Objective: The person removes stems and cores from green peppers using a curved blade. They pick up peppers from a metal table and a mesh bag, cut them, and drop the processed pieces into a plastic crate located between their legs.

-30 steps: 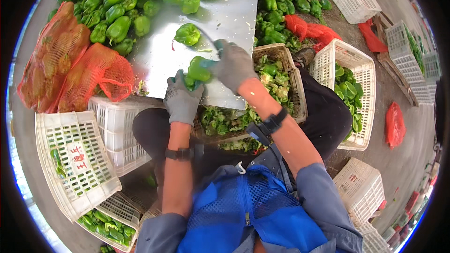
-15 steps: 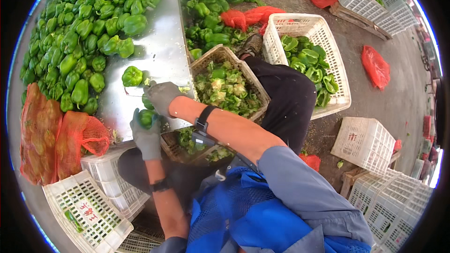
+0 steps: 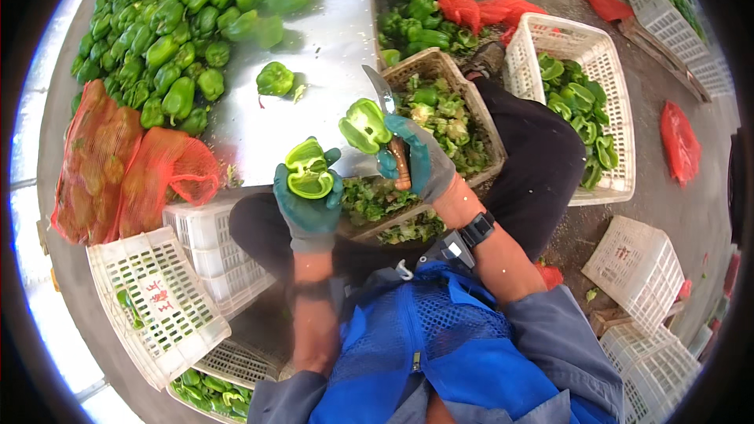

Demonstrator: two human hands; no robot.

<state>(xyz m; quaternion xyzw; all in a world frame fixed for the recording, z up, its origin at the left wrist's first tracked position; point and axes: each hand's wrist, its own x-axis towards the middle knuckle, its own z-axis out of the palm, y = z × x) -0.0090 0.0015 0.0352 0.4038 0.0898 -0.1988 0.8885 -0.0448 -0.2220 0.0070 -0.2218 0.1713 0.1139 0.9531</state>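
Note:
Both of my hands wear grey gloves with green palms. In my left hand (image 3: 306,216), palm up, lies a cut half of a green bell pepper (image 3: 309,175), its hollow inside showing. My right hand (image 3: 428,159) is closed round the wooden handle of a knife (image 3: 400,163), whose curved blade points up and away. The other bell pepper half (image 3: 364,126) is held by the same hand's fingers, left of the handle. One whole bell pepper (image 3: 275,78) sits on the metal table (image 3: 334,39), just beyond my hands.
A large heap of green bell peppers (image 3: 173,31) covers the table's left. Right of it stand a crate of green trimmings (image 3: 485,114) and a white crate (image 3: 620,102) with cut peppers. Red mesh sacks (image 3: 98,165) and stacked white crates (image 3: 208,247) are at left.
The whole pepper in my left hand is now in two halves, one in each hand. My right hand has moved right, the knife showing in it. The view has shifted.

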